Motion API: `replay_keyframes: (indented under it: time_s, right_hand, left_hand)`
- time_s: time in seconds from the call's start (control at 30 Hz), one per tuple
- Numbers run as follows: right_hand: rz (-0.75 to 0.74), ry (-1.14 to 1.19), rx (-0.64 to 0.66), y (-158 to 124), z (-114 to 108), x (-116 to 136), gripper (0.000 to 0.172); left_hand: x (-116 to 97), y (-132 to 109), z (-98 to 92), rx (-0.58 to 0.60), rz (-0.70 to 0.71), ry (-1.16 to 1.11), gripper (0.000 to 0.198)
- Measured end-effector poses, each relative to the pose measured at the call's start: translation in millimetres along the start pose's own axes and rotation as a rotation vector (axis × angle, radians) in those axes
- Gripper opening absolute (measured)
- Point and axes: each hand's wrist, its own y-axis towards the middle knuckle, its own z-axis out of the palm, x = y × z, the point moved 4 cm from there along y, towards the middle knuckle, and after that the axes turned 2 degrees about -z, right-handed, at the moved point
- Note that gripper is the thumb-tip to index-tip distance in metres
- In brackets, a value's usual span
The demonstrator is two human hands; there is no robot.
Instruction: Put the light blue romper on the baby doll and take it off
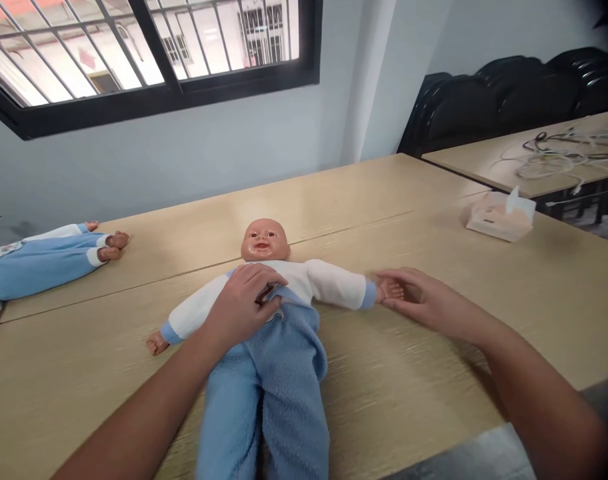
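A baby doll [279, 333] in a white top and blue fleece overalls lies on its back on the wooden table [434, 347], head toward the wall. My left hand [244, 300] rests on the doll's chest, fingers curled around the overall bib. My right hand [417, 297] holds the doll's outstretched hand at the blue cuff, fingers closed around it.
A second doll [44, 260] in the same clothes lies at the table's left edge. A tissue box [501, 215] stands at the right. A tangle of cables [564, 150] lies on the adjoining table, with black chairs [509, 93] behind it. A window is above.
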Motion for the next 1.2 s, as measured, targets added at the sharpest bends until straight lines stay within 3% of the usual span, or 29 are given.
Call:
replay_keyframes:
  time_s: [0.13,0.2,0.27,0.33,0.47,0.53,0.6,0.77,0.87,0.93,1.03,1.13,1.2]
  right_hand:
    - [0.028,0.404,-0.287,15,-8,22,0.057]
    - [-0.062,0.511,-0.389,34,-3,54,0.058]
    - [-0.151,0.498,-0.411,58,7,92,0.051]
    - [-0.240,0.374,-0.372,81,18,129,0.046]
    - [-0.461,0.226,-0.036,104,45,171,0.038]
    - [-0.538,0.285,0.155,102,57,171,0.037]
    - [-0.571,0.388,0.263,97,64,163,0.040]
    - [-0.490,0.698,0.323,91,70,151,0.028]
    - [-0.392,0.821,0.379,90,76,157,0.017]
    - [-0.347,0.912,0.408,89,79,161,0.015]
    - [-0.223,1.052,0.442,89,86,157,0.022]
    - [-0.065,1.206,0.344,91,90,146,0.030]
    - [-0.015,1.268,0.280,92,92,142,0.031]
  left_hand:
    - [-1,-3,-3.7,-0.042,0.037,-0.061,0.027]
    - [-1,-4,-6.0,-0.043,0.028,-0.119,0.031]
    - [-1,-5,-9.0,-0.054,0.014,-0.178,0.031]
    - [-1,-6,-12.4,-0.083,0.003,-0.228,0.028]
    - [2,-4,-18.2,-0.172,-0.053,-0.265,0.026]
    - [5,-4,-20.0,-0.216,-0.096,-0.301,0.029]
    - [9,-3,-19.9,-0.231,-0.137,-0.388,0.030]
    - [22,-1,-15.8,-0.233,-0.270,-0.636,0.028]
    - [24,3,-18.1,-0.204,-0.300,-0.598,0.028]
    - [22,6,-24.3,-0.166,-0.255,-0.460,0.022]
    - [12,11,-37.0,-0.109,-0.064,-0.180,0.009]
    - [2,8,-42.0,-0.010,0.142,0.027,0.013]
    - [0,4,-39.6,0.041,0.195,0.106,0.014]
